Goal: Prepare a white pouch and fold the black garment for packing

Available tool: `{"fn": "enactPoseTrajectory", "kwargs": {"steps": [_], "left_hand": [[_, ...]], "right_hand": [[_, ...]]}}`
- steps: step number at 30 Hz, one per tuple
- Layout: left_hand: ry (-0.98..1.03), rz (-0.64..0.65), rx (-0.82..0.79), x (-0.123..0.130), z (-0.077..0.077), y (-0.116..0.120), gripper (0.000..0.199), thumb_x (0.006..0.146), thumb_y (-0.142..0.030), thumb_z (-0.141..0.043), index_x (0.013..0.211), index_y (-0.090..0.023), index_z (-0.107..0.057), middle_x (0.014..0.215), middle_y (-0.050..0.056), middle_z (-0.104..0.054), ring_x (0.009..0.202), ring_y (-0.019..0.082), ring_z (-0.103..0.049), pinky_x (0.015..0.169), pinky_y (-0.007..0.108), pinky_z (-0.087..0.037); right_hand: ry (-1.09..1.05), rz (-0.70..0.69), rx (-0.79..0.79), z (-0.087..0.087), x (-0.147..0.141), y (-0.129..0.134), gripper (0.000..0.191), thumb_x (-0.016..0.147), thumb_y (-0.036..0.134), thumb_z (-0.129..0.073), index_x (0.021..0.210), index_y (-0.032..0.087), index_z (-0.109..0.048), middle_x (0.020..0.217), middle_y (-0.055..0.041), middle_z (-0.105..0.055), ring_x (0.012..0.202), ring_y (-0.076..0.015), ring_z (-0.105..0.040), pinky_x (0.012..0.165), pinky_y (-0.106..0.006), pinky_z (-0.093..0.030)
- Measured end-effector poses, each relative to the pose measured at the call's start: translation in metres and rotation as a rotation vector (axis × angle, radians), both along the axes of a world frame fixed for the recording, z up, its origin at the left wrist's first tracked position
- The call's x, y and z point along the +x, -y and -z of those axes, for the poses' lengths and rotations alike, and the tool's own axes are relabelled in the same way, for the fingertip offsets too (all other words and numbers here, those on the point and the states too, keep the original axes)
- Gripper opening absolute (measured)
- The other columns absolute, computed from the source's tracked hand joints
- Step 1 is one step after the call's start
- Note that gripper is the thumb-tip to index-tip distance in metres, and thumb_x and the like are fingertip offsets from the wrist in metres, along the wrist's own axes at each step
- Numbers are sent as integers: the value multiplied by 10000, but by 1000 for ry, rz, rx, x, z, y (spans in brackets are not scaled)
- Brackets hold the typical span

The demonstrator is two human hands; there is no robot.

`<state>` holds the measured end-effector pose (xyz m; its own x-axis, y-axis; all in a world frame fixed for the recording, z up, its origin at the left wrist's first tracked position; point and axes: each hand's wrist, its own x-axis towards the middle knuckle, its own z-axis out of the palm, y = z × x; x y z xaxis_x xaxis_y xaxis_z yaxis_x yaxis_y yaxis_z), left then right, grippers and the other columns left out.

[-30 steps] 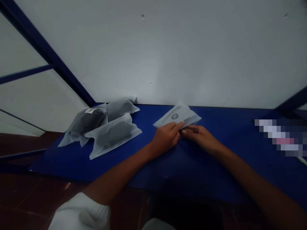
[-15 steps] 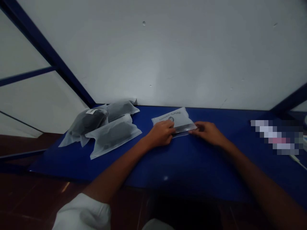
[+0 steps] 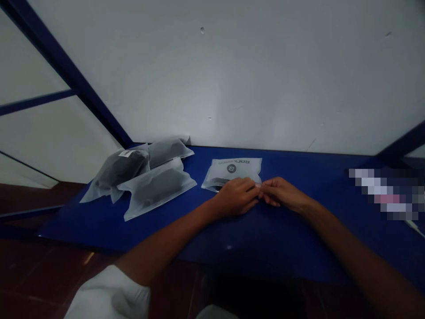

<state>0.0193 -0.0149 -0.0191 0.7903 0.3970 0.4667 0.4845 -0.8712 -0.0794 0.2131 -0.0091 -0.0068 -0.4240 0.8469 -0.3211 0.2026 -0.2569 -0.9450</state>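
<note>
A frosted plastic bag (image 3: 237, 167) with dark printed lettering and a round logo lies on the blue table in front of me. Something dark shows through its near edge. My left hand (image 3: 237, 195) is closed on that near edge, toward the right side, and hides part of it. At the bag's near right corner, my right hand (image 3: 282, 192) pinches the edge with thumb and fingers. The fingertips of both hands are close together there.
To the left, several frosted bags with dark contents lie together, among them a near bag (image 3: 159, 188) and one with a white label (image 3: 125, 153). A pixelated item (image 3: 381, 192) is at the right. A white panel (image 3: 265, 79) rises behind the blue table (image 3: 282, 248).
The bag has turned and come slightly nearer and left. My left hand has slid right along its near edge, and my right hand has moved left and a little nearer, beside it.
</note>
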Motion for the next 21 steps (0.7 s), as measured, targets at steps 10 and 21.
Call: {"fn": "enactPoseTrajectory", "kwargs": {"steps": [10,21], "left_hand": [[-102,-125,124,-20,-12,-21,164,892,-196,-464,990,-129,-578,996,110,-589,937,225,-548,777,339,-452],[-123,-259,60,-37,11,-50,243,869,-59,-422,1021,-130,-598,967,68,-638,815,161,-596,638,247,-485]], "right_hand": [[-167,212,-2,-2,19,-16,382,708,364,-682,464,191,-444,401,82,-320,364,-41,-229,390,-228,-151],[-137,477,73,5,50,-37,340,646,306,-606,470,245,-322,443,72,-270,399,-74,-245,383,-256,-212]]}}
